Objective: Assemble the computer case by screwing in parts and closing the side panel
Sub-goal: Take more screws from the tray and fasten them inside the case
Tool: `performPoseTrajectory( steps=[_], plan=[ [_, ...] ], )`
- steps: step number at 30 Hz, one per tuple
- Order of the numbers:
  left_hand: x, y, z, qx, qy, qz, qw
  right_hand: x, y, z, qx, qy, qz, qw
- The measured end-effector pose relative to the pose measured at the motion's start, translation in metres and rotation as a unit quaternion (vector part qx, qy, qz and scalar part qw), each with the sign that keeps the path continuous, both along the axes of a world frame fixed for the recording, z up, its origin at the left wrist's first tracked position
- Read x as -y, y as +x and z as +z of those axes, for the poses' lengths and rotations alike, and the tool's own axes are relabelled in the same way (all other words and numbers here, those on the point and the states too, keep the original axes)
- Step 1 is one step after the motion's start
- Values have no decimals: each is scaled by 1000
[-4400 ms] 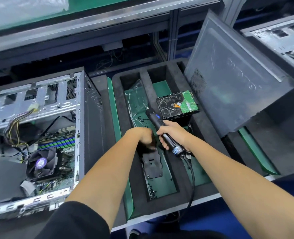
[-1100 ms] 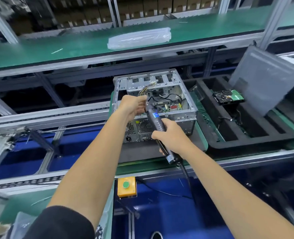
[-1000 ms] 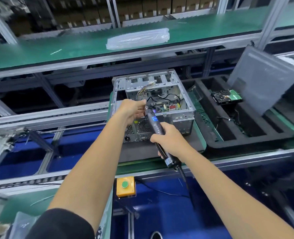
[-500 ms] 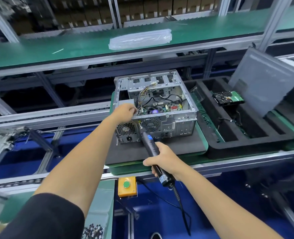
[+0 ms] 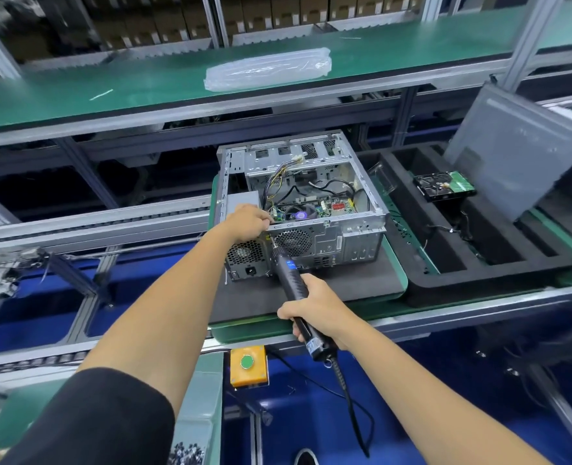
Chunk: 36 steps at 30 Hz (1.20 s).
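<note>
Since the previous frame, right hand [image 5: 313, 308] has drawn the black cylindrical electric screwdriver [image 5: 291, 280] lower, fingers wrapped round its ribbed barrel; the bit tip meets the perforated steel rear of the computer case [image 5: 345, 236]. Left hand [image 5: 246, 223] curls over the case's rear top edge, fingertips hidden. Case sits open-sided on a dark foam mat [image 5: 345, 286]; the grey side panel [image 5: 516, 156] leans far right, partly cut off.

The person's left arm wears a black sleeve [image 5: 86, 421] pushed above the elbow; the right forearm [image 5: 422, 391] is bare, and both hands are ungloved.
</note>
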State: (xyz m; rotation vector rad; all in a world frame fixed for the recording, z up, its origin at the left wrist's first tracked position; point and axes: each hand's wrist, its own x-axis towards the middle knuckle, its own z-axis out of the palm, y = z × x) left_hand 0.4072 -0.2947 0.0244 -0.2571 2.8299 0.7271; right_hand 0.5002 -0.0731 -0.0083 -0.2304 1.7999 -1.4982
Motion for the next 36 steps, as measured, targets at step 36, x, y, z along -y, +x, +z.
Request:
performPoseTrajectory(
  steps=[36],
  plan=[
    [-33,-46,45,-144,234,89,957,-26,-37,85,-73,-21,16,997]
  ],
)
